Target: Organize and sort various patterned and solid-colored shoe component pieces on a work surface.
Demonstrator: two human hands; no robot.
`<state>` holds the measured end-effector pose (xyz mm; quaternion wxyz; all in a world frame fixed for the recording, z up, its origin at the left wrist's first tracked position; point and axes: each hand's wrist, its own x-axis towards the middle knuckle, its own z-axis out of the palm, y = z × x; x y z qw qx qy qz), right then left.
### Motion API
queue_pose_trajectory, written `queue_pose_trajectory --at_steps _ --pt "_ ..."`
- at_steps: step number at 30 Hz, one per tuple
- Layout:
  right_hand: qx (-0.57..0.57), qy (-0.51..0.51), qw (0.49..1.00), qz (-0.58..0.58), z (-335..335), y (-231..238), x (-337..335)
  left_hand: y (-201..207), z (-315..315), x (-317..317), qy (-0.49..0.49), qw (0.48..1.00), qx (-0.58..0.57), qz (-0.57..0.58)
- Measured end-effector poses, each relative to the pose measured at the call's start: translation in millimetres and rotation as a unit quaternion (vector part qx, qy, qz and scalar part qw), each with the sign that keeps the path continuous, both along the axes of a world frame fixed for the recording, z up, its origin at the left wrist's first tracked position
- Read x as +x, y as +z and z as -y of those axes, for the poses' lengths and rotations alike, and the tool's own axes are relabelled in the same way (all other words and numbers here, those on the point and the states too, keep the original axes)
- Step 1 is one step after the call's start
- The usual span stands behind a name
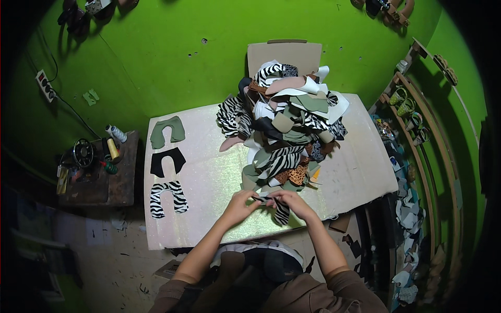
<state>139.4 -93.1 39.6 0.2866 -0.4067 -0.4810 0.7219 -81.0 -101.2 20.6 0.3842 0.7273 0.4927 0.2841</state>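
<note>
Both my hands are at the front edge of the table, pinching a zebra-print cut piece (282, 213) between them. My left hand (240, 207) grips its left end with closed fingers. With my right hand (294, 203) I hold the other side, and a striped flap hangs down below those fingers. Just beyond them rises a big heap of cut material pieces (300, 133) in green, white, black, pink, brown, zebra and leopard print. Along the table's left side lie a green U-shaped piece (158, 137), a black one (177, 161) and a zebra-print one (156, 203).
The pieces rest on a pale, shiny table (209, 156) against a green wall. On the left, a small dark wooden stand (107, 190) bears thread spools (113, 148) and a handwheel (83, 152). Wooden racks (422, 141) with sandals line the right, beside piled scraps (409, 219).
</note>
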Motion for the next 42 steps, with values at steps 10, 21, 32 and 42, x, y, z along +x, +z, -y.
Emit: queue_pose_trajectory --at_steps 10,21,32,42 --pt "0.008 -0.056 0.998 -0.031 -1 -13 16 -20 33 14 0.203 0.968 -0.028 0.144" --pt "0.047 0.018 0.999 0.017 3 -42 -63 -29 101 -39 0.375 0.874 -0.086 0.296" --pt "0.235 0.042 0.963 0.127 0 -47 -234 -47 116 -200 0.493 0.843 -0.066 0.208" --pt "0.201 0.023 0.954 0.221 -37 -67 -335 -59 63 -301 0.458 0.887 -0.035 -0.041"
